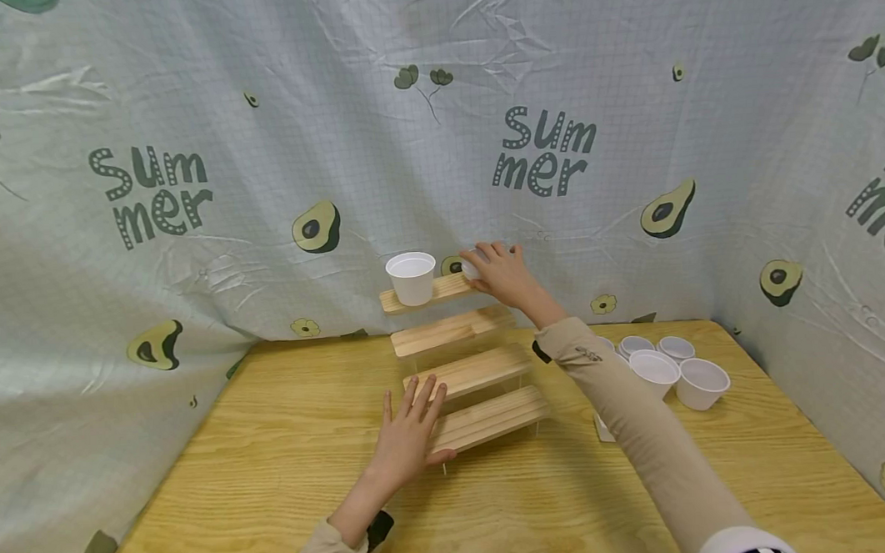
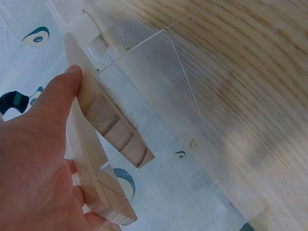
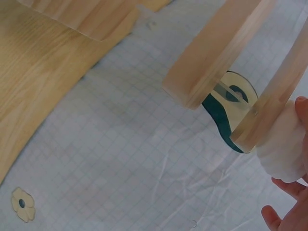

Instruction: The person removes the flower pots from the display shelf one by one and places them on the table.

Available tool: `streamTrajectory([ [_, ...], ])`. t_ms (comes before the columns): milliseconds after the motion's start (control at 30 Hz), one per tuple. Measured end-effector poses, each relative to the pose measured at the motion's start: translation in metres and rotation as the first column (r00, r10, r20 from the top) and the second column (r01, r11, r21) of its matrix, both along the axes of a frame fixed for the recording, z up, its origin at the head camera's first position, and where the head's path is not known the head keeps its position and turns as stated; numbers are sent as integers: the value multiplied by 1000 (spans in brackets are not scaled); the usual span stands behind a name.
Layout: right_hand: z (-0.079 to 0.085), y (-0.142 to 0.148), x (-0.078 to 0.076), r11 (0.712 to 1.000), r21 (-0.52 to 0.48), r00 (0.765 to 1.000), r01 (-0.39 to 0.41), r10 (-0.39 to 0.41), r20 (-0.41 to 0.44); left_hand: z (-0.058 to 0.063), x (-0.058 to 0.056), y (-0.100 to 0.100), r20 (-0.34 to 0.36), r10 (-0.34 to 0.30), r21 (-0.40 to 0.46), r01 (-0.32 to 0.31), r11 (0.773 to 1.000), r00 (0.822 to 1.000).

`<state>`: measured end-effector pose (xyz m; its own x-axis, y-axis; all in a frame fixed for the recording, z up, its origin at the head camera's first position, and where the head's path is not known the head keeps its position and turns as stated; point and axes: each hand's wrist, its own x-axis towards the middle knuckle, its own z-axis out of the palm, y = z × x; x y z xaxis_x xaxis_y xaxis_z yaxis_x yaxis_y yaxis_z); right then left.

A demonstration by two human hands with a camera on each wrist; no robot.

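A four-step wooden display stand point(image 1: 485, 370) with clear acrylic sides stands on the table. My left hand point(image 1: 406, 441) rests on its lower left end, fingers straight and spread, thumb along the front edge of the lowest board point(image 2: 96, 106). At the right end of the top board point(image 1: 443, 288), my right hand point(image 1: 504, 275) grips a white cup point(image 3: 284, 144), its fingers curled round the side. The hand hides most of that cup in the head view. Another white cup point(image 1: 413, 280) stands upright on the top board's left end.
Several white cups point(image 1: 702, 382) are grouped on the right of the wood-grain table point(image 1: 301, 451), partly hidden behind the right sleeve point(image 1: 631, 434). A printed cloth point(image 1: 377, 171) hangs close behind the stand and along both sides.
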<state>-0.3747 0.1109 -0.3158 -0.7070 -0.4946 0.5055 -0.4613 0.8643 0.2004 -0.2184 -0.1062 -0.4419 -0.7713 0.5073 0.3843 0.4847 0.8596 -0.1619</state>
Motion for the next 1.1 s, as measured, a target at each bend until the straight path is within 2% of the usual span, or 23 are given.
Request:
streamTrajectory([
  [233,0,3,5,1000,-5,999,-24,23,-27,0,0,-1,20,-3,9,2,1000,1000],
  [467,-5,9,9,997,-27,992,-78,74,-102,-1,-1,-1,29,-6,6,5,1000,1000],
  [700,-11,18,17,992,-39,983,-124,117,-141,0,-1,-1,37,-9,4,9,1000,999],
  [967,-18,27,29,984,14,968,-176,175,-183,-1,-1,-1,27,-4,0,4,1000,1000],
  [1100,-20,30,37,983,60,961,-173,182,-207,0,-1,-1,22,-4,-2,4,1000,1000],
])
